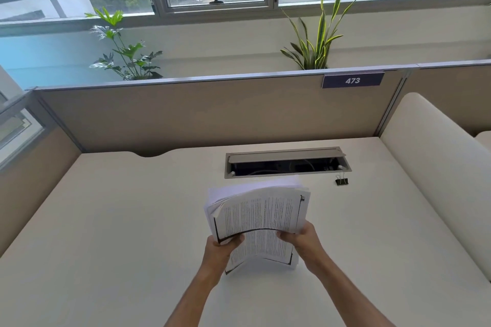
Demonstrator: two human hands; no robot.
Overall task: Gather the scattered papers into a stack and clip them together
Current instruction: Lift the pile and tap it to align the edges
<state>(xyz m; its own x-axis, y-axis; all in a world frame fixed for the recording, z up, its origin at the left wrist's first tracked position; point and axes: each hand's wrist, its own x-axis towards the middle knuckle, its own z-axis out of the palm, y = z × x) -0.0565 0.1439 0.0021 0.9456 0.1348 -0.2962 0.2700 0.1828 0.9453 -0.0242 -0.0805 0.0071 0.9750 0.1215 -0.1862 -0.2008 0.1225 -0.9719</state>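
Left hand (225, 243) & right hand (297, 237) both closed round an uneven stack of printed papers (260, 218) above desk (106, 220); tap edges square first, w/ binder clip (342, 181) lying near cable tray.

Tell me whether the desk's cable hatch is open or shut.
Open. The cable hatch has its grey lid tilted up at the back, exposing the dark recess and cables inside.
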